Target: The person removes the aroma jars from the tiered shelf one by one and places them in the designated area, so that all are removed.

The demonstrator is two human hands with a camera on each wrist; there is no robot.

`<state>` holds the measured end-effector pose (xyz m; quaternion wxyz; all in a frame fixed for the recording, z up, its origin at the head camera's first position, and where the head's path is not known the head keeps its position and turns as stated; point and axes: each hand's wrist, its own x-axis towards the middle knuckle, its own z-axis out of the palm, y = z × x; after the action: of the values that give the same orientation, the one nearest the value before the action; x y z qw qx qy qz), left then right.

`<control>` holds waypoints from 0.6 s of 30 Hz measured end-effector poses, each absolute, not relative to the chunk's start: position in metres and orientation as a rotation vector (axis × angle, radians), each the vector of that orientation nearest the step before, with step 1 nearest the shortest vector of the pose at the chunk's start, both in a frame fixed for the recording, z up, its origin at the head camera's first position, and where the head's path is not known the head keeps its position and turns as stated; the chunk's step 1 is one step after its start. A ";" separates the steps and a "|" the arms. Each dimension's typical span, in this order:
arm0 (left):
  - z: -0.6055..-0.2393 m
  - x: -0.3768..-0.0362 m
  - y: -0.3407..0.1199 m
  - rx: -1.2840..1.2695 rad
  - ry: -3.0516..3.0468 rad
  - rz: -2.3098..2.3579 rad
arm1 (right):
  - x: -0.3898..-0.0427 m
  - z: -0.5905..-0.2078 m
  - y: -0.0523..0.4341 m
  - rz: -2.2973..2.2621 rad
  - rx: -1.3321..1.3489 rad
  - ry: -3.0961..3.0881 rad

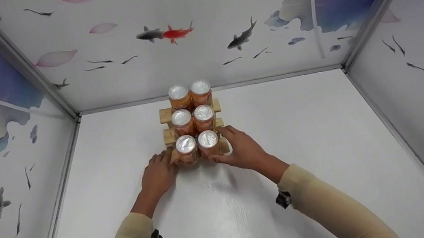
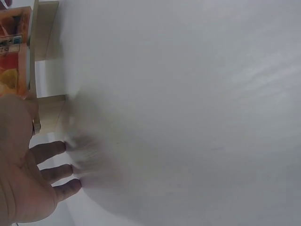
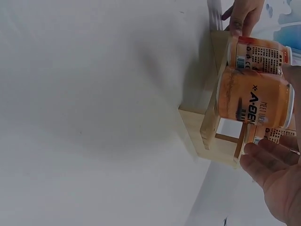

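A stepped wooden rack (image 1: 216, 105) stands on the white table and carries several orange cans with silver lids, two on each step. My left hand (image 1: 160, 167) lies flat at the rack's lower left end, its fingers (image 2: 51, 149) straight on the table beside the wood (image 2: 46, 28) and an orange can (image 2: 11, 47). My right hand (image 1: 228, 146) rests against the lower right end, fingers along the wood and thumb in front of the front right can (image 1: 208, 140). In the right wrist view the palm (image 3: 277, 176) is spread beside the rack (image 3: 207, 136) and cans (image 3: 254, 101).
The white table (image 1: 303, 131) is boxed in by three walls (image 1: 223, 19) printed with fish and petals. The rack stands near the back wall, left of centre. Bare table lies to the right of the rack and in front of the hands.
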<state>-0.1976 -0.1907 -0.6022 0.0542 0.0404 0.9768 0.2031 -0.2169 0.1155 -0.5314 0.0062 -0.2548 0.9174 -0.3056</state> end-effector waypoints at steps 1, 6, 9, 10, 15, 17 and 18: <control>-0.603 -0.198 -0.190 0.117 2.963 0.615 | -0.217 -0.532 0.114 -0.977 -0.805 2.863; -0.602 -0.199 -0.188 0.107 2.961 0.621 | -0.219 -0.535 0.106 -1.059 -0.821 2.855; -0.601 -0.199 -0.187 0.113 2.961 0.621 | -0.220 -0.538 0.102 -1.072 -0.820 2.878; -0.601 -0.199 -0.187 0.117 2.963 0.617 | -0.220 -0.539 0.101 -1.076 -0.818 2.885; -0.601 -0.200 -0.188 0.124 2.977 0.601 | -0.221 -0.543 0.095 -1.107 -0.806 2.912; -0.601 -0.199 -0.188 0.120 2.978 0.596 | -0.222 -0.545 0.093 -1.119 -0.798 2.916; -0.601 -0.199 -0.189 0.117 2.976 0.597 | -0.222 -0.546 0.092 -1.124 -0.795 2.916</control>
<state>-0.1989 -0.1885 -0.6009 0.0522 0.0386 0.9784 0.1964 -0.2216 0.0916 -0.5460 -0.0418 -0.2462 0.9035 -0.3483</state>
